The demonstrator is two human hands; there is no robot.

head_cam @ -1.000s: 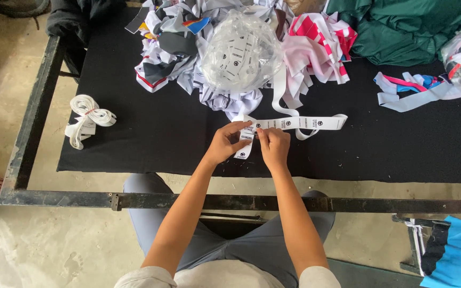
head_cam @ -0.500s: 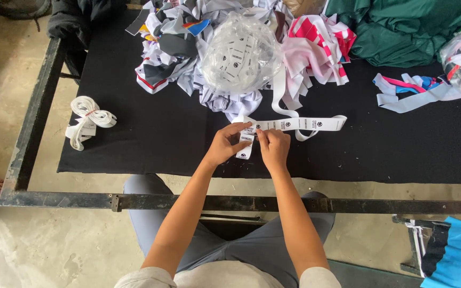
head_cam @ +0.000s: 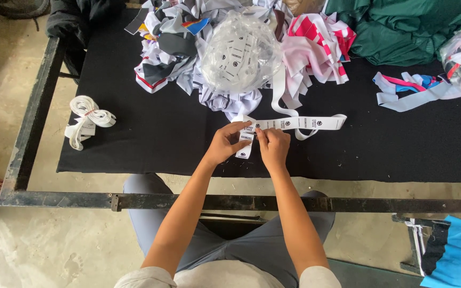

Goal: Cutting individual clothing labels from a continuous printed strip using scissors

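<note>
Both hands meet at the near-middle of the black tabletop [head_cam: 145,144], pinched onto one end of a white printed label strip [head_cam: 300,124]. The left hand [head_cam: 224,145] holds it with thumb and forefinger narrowed on the strip's left end, where a short piece folds down toward the person. The right hand [head_cam: 273,146] pinches the same end just beside it, fingertips nearly touching those of the left.

From there the strip's long axis runs rightward and level, away from both hands — so the free length lies on the right hand's side, flat on the cloth, with a loop curling under it.

Just beyond the hands sits a clear plastic bag of labels [head_cam: 241,50] among fabric scraps [head_cam: 166,58]. A bundled coil of white tape [head_cam: 86,120] lies well apart to the left.
</note>
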